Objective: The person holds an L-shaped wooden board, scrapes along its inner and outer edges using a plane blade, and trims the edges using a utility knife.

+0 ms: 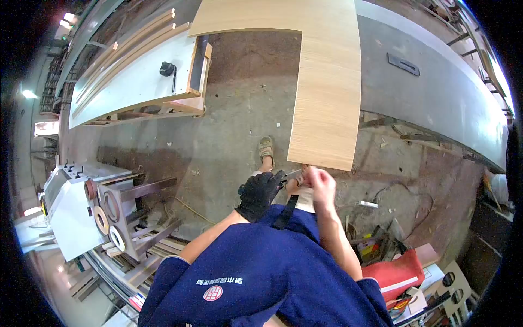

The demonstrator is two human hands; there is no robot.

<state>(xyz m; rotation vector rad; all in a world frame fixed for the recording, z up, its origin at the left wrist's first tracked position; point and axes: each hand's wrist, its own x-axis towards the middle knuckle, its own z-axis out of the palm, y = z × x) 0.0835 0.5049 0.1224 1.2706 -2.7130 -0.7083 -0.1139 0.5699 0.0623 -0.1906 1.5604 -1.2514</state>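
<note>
My left hand (pixel 257 195), in a black glove, is closed in front of my waist. From its fingers a thin grey metal tool (pixel 292 175) points to the right; its exact kind is unclear. Bare and slightly blurred, my right hand (pixel 320 187) is held with curled fingers just off the near end of a light wood-grain board (pixel 328 109). Whether those fingers hold something small, or touch the board, is hidden. A black strap (pixel 286 212) hangs between my forearms over my blue clothing.
The board lies partly on a grey table (pixel 436 92) bearing a dark flat plate (pixel 403 64). A white bench (pixel 136 82) at left carries wood strips and a black tape measure (pixel 167 68). A white machine (pixel 71 207) stands lower left; a red bag (pixel 395 275) is lower right.
</note>
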